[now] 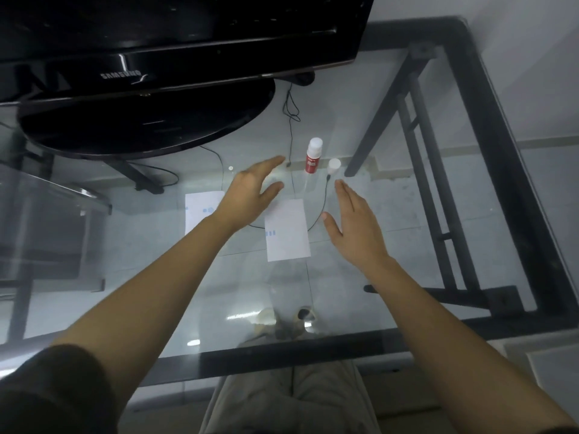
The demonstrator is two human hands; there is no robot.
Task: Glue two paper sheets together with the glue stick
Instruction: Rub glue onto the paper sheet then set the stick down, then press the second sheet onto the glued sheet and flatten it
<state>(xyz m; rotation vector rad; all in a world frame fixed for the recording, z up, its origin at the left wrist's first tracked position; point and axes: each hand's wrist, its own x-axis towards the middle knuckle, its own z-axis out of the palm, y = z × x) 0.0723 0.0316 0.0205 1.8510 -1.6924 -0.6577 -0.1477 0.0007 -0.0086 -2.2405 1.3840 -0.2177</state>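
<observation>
Two small white paper sheets lie flat on the glass table: one sheet (287,231) in the middle, the other sheet (199,211) to its left, partly covered by my left forearm. A red and white glue stick (313,156) stands upright beyond them, and its white cap (334,164) sits just to its right. My left hand (253,189) hovers open above the far left corner of the middle sheet, fingers pointing toward the glue stick. My right hand (354,225) is open too, to the right of that sheet, holding nothing.
A black monitor (150,73) on a round stand (138,123) fills the far left of the glass table (407,292). Thin black cables (291,120) run past the glue stick. The table's black frame (501,151) borders the right and near sides.
</observation>
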